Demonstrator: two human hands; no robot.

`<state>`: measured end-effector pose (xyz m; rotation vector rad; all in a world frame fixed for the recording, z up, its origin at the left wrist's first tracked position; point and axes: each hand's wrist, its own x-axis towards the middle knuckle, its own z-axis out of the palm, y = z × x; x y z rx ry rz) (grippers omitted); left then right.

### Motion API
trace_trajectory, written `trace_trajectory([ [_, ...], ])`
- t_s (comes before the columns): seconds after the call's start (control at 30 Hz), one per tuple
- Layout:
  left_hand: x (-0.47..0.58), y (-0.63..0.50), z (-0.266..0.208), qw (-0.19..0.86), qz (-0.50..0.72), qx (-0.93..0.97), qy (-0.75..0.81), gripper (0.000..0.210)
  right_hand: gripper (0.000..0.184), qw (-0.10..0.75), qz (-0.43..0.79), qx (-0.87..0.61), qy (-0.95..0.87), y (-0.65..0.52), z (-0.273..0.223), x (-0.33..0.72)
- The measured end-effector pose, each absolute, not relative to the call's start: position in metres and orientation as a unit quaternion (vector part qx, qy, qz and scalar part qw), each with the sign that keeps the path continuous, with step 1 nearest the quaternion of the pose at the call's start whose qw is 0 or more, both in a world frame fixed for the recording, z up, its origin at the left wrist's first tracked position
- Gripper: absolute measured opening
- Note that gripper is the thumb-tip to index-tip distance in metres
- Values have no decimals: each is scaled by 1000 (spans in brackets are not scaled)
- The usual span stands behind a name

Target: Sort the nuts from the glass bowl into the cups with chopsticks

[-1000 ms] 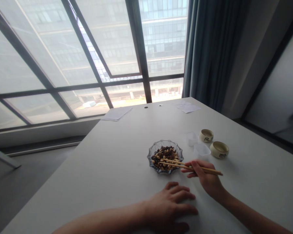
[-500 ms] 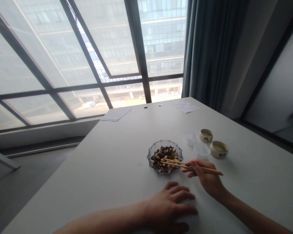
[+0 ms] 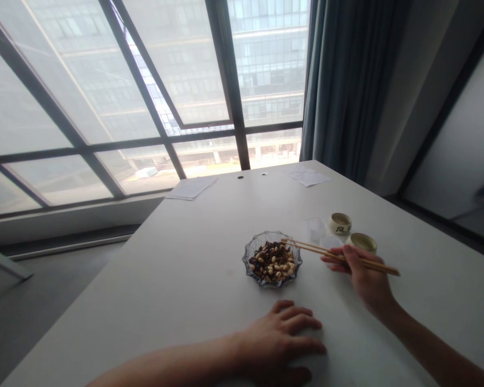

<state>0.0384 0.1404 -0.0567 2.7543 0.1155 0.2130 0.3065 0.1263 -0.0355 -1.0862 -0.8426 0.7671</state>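
Note:
A pair of wooden chopsticks (image 3: 312, 249) is held in my right hand (image 3: 361, 274), fingers closed round them. Their tips are over the far right part of a scalloped glass bowl (image 3: 262, 237). Mixed nuts and dark seeds (image 3: 272, 262) fill the bowl. A small dark bit seems to be at the tips, too small to name. My left hand (image 3: 284, 341) lies on the table in front of the bowl, fingers spread and holding nothing. Behind my right hand, a clear plastic box (image 3: 329, 243) and a cream cup (image 3: 363, 242) are partly hidden.
Another clear plastic box (image 3: 315, 229) and a cream cup with a dark character (image 3: 340, 224) stand right of the bowl on the white table (image 3: 177, 279). Papers (image 3: 193, 188) lie at the far left corner, with more sheets (image 3: 310, 176) at the far right.
My right hand has moved right and slightly up. The chopstick tips have lifted from among the nuts to near the bowl's far right rim. My left hand has stayed put.

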Motion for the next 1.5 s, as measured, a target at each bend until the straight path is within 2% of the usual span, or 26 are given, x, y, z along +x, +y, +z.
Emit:
trace_trajectory([
  [0.2, 39, 140, -55, 189, 67, 979, 46, 47, 35, 789, 203, -498, -296, 140, -30, 380],
  [0.37, 39, 141, -56, 199, 66, 977, 42, 46, 27, 809, 179, -504, -244, 147, -33, 417],
  [0.53, 40, 141, -62, 198, 58, 977, 48, 47, 38, 807, 161, -513, -244, 151, -37, 421],
  [0.7, 40, 141, -60, 200, 62, 977, 48, 48, 31, 801, 154, -515, -265, 148, -34, 418],
  [0.83, 40, 141, -60, 191, 65, 978, 47, 48, 41, 798, 147, -508, -289, 144, -29, 405],
  [1.0, 40, 140, -61, 188, 73, 978, 47, 46, 45, 756, 181, -515, -361, 132, -23, 362],
  [1.3, 40, 140, -59, 182, 66, 980, 45, 47, 41, 633, 363, -457, -509, 118, -42, 299],
  [1.5, 39, 140, -57, 183, 75, 979, 42, 47, 39, 620, 397, -447, -508, 125, -52, 292],
])
